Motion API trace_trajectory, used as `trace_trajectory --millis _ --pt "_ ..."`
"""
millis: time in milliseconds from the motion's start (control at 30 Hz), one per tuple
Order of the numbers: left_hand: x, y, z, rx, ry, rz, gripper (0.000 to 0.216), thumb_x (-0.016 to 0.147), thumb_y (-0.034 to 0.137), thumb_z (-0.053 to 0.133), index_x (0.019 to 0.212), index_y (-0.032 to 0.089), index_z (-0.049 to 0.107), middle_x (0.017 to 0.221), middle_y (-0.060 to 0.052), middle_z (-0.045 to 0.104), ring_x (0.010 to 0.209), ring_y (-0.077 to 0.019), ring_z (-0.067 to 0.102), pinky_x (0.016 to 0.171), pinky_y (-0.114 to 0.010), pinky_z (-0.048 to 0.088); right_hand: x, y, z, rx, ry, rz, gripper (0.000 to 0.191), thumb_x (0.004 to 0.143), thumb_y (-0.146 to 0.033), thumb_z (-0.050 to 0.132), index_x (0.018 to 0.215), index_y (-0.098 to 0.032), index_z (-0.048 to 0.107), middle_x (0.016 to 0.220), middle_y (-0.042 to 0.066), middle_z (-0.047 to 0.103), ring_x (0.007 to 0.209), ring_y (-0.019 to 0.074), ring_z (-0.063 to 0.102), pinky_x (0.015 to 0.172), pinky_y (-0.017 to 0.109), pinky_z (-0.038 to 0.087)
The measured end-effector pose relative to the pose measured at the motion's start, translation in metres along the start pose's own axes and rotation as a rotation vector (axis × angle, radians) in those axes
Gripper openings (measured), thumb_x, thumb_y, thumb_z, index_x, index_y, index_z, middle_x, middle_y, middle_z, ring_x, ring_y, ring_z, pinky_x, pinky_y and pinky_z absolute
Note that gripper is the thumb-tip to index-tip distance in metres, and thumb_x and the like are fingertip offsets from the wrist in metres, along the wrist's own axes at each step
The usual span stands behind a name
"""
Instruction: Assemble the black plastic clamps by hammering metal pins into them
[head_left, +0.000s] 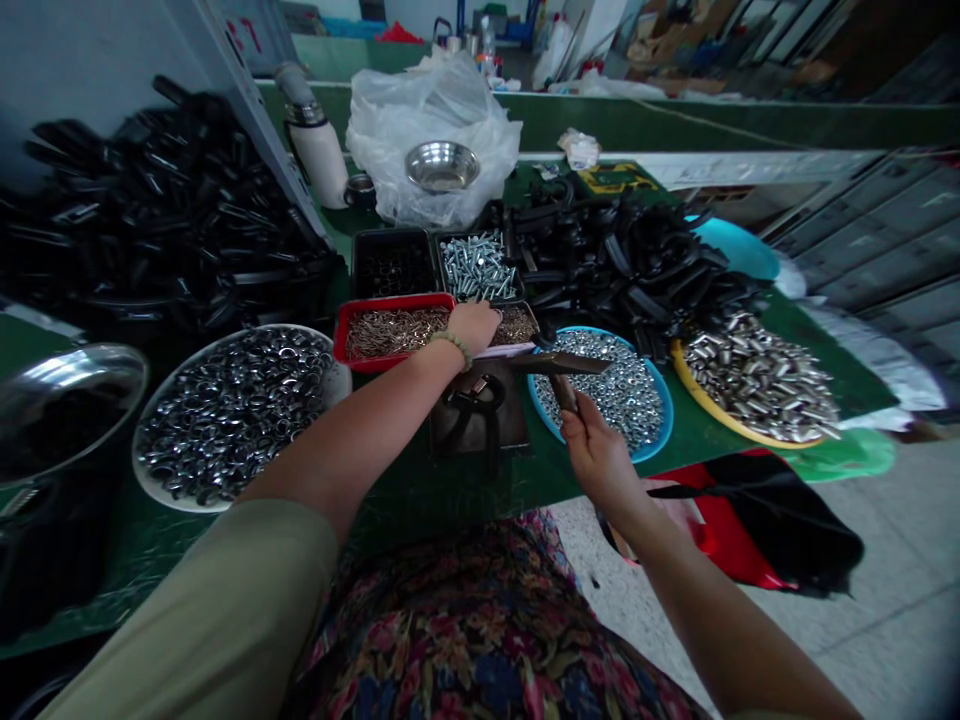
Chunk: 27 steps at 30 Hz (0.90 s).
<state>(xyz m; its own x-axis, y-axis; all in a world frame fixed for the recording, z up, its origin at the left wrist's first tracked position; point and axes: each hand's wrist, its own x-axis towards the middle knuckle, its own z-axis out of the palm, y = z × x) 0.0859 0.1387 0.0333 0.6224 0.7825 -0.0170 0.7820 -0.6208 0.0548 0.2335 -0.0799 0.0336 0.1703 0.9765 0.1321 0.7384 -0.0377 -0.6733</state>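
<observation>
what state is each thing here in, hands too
left hand, reaching down among the trays, fingertips hidden
right hand, closed around the hammer handle
hammer, held up off the table
red tray, filled
silver bolts, heaped loose
blue basin, filled
yellow basin, filled
white basin, filled
steel bowl, open side up
thermos, standing
</observation>
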Motion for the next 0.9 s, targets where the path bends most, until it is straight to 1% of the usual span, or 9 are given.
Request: trace_trajectory --millis 100,233,333,500,567,667,767,833,900 --pt "0.000 0.002 0.001 -0.001 -0.008 -0.017 0.032 0.092 0.012 0.039 0.103 0.010 0.069 0.104 -0.018 0.065 0.102 -0.0288 0.062 0.084 -0.038 0.048 -0.003 0.003 0.000 0.003 0.000 0.018 0.044 0.096 -0.041 0.036 0.127 -0.016 0.052 0.093 0.013 0.072 0.077 0.0262 0.070 0.068 0.037 0.054" --pt "-0.001 0.004 0.000 -0.012 0.001 -0.033 0.031 0.091 0.013 0.042 0.110 0.011 0.066 0.110 -0.017 0.063 0.106 -0.0263 0.060 0.087 -0.036 0.047 -0.006 0.006 0.000 0.022 -0.002 0.055 0.044 0.095 -0.041 0.036 0.128 -0.015 0.051 0.094 0.014 0.072 0.078 0.0263 0.069 0.067 0.037 0.053" --pt "0.000 0.006 0.001 -0.023 -0.004 -0.034 0.030 0.090 0.011 0.042 0.108 0.012 0.066 0.110 -0.016 0.064 0.107 -0.0257 0.059 0.089 -0.036 0.046 -0.006 0.007 0.000 0.037 0.001 0.079 0.045 0.095 -0.042 0.036 0.128 -0.015 0.051 0.092 0.014 0.071 0.077 0.0262 0.069 0.066 0.037 0.053" --pt "0.006 0.005 0.000 -0.066 0.037 -0.034 0.028 0.090 0.013 0.042 0.104 0.011 0.066 0.106 -0.015 0.064 0.101 -0.0247 0.062 0.086 -0.034 0.047 -0.007 0.008 0.002 0.072 -0.005 0.096 0.046 0.095 -0.042 0.037 0.130 -0.016 0.050 0.088 0.012 0.071 0.073 0.0247 0.068 0.064 0.036 0.052" --pt "0.002 0.003 -0.004 -0.169 0.078 -0.052 0.024 0.088 0.015 0.046 0.102 0.011 0.066 0.101 -0.013 0.066 0.095 -0.0230 0.063 0.084 -0.033 0.047 -0.008 0.010 0.002 0.084 -0.004 0.102 0.046 0.095 -0.043 0.037 0.130 -0.015 0.049 0.088 0.013 0.070 0.071 0.0243 0.068 0.063 0.036 0.051" --pt "-0.025 0.002 -0.009 -0.467 0.183 -0.043 0.020 0.086 0.016 0.050 0.100 0.014 0.064 0.090 -0.007 0.068 0.084 -0.0182 0.064 0.082 -0.030 0.048 -0.011 0.013 0.002 0.097 -0.006 0.106 0.046 0.095 -0.042 0.038 0.130 -0.015 0.049 0.086 0.012 0.070 0.070 0.0237 0.067 0.062 0.035 0.051" --pt "-0.076 0.004 -0.005 -0.722 0.261 0.011 0.014 0.086 0.019 0.053 0.097 0.018 0.062 0.090 -0.001 0.068 0.082 -0.0143 0.063 0.081 -0.027 0.049 -0.012 0.017 0.003 0.132 0.004 0.080 0.044 0.095 -0.042 0.038 0.129 -0.016 0.050 0.084 0.010 0.069 0.071 0.0229 0.066 0.062 0.035 0.051" --pt "-0.110 0.009 0.004 -0.781 0.255 0.011 0.013 0.089 0.023 0.053 0.096 0.019 0.062 0.089 0.000 0.067 0.083 -0.0140 0.063 0.081 -0.027 0.049 -0.012 0.019 0.005 0.161 0.016 0.047 0.044 0.095 -0.042 0.038 0.129 -0.017 0.050 0.083 0.009 0.068 0.072 0.0224 0.066 0.063 0.034 0.052" --pt "-0.134 0.014 0.015 -0.762 0.256 -0.009 0.015 0.092 0.027 0.051 0.096 0.019 0.063 0.091 -0.001 0.066 0.085 -0.0148 0.062 0.083 -0.028 0.049 -0.011 0.019 0.007 0.175 0.015 0.028 0.043 0.096 -0.041 0.038 0.129 -0.017 0.050 0.083 0.009 0.068 0.073 0.0223 0.066 0.064 0.034 0.052"
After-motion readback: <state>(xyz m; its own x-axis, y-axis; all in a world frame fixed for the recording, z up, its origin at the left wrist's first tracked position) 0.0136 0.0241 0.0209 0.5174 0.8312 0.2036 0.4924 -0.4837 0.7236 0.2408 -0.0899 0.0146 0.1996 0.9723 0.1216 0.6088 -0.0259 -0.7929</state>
